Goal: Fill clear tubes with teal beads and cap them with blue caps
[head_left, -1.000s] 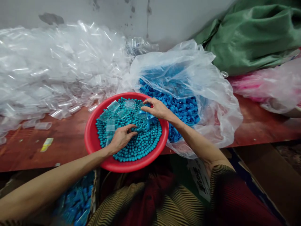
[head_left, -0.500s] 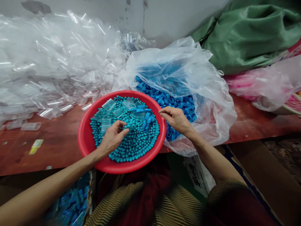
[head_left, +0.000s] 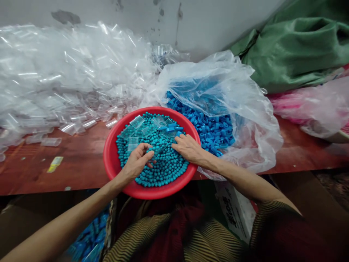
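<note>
Over the red basin [head_left: 109, 160], my left hand [head_left: 136, 160] is closed in a pinch on a small clear plastic tube [head_left: 158, 150], which is hard to make out against the turquoise beads [head_left: 158, 178]. My right hand [head_left: 189, 148] reaches over the basin's right side, its fingers curled down among a few blue plastic caps [head_left: 171, 127]. The hand covers some of these caps, and whatever its fingertips grip is hidden. Several clear tubes [head_left: 137, 122] lie on the beads in the basin's back left part.
Clear tubes [head_left: 68, 80] are heaped behind and left. An opened plastic bag [head_left: 253, 120] of blue caps [head_left: 209, 129] sits right of the basin. A green cloth [head_left: 294, 51] and a pink-filled bag [head_left: 313, 105] lie farther right on the red table [head_left: 87, 160].
My right hand has moved from the basin's right rim inward and down onto the blue caps. My left hand stays over the beads with its pinch. The whole view has shifted slightly.
</note>
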